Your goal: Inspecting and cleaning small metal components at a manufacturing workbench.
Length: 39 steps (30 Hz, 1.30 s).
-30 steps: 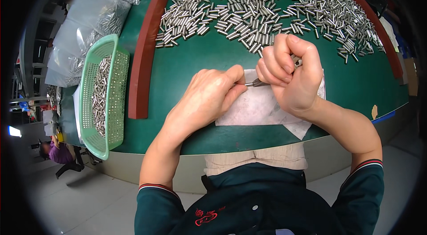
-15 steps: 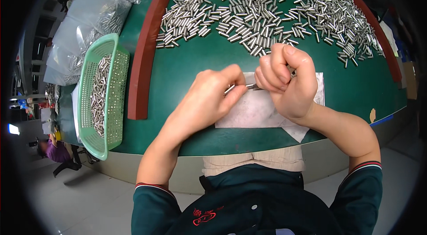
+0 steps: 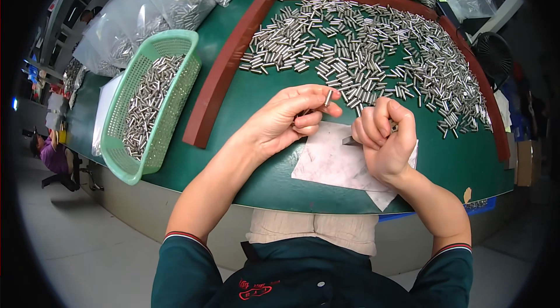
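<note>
Resting over a pale sheet (image 3: 332,162) on the green surface (image 3: 251,174), the right hand (image 3: 385,142) is curled into a fist around a thin metal tool (image 3: 350,141) whose tip pokes out leftward. Just beside it, the left hand (image 3: 289,118) pinches a small steel pin (image 3: 328,98) upright between thumb and forefinger, fingers narrow around it. Beyond lies a wide scatter of steel pins (image 3: 373,57) inside a red-brown curved border (image 3: 224,74). Left of that border stands a green basket (image 3: 125,159) holding more pins, with clear bags of pins (image 3: 175,4) at the far edge.

Bare green mat (image 3: 245,115) left; pins (image 3: 373,57) crowd beyond
</note>
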Tool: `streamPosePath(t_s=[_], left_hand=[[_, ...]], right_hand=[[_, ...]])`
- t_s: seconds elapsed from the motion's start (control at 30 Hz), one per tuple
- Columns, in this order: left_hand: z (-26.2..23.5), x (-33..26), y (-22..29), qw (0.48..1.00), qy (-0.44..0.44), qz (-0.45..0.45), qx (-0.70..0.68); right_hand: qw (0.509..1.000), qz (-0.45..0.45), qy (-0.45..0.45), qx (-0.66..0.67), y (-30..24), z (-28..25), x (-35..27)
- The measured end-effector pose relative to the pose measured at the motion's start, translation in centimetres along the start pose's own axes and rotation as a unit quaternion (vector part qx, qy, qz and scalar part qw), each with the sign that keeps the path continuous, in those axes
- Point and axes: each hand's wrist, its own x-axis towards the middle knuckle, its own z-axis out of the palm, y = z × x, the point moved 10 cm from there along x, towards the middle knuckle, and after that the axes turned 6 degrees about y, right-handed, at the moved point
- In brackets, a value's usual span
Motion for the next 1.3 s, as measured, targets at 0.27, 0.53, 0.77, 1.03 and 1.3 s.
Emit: streamPosePath(t_s=[0.27, 0.53, 0.77, 1.03, 1.3], left_hand=[[-0.3, 0.0, 0.0, 1.000, 0.021, -0.006, 0.014], [-0.7, 0.1, -0.2, 1.000, 0.024, -0.015, -0.011], [-1.2, 0.1, -0.4, 0.995, 0.063, -0.037, -0.065], [0.8, -4.5, 8.3, 0.829, 0.151, 0.331, 0.423], [2.6, -19.0, 16.1, 0.477, 0.355, 0.444, 0.670]], right_hand=[[1.000, 0.009, 0.003, -0.005, -0.1, 0.0, 0.2], [1.000, 0.015, 0.006, -0.012, -0.1, 0.0, 0.2], [1.000, 0.018, 0.006, -0.009, 0.0, -0.2, 0.5], [1.000, 0.026, -0.001, 0.002, 0.3, 0.6, 0.0], [1.000, 0.024, 0.014, 0.007, 0.5, 0.0, -0.1]])
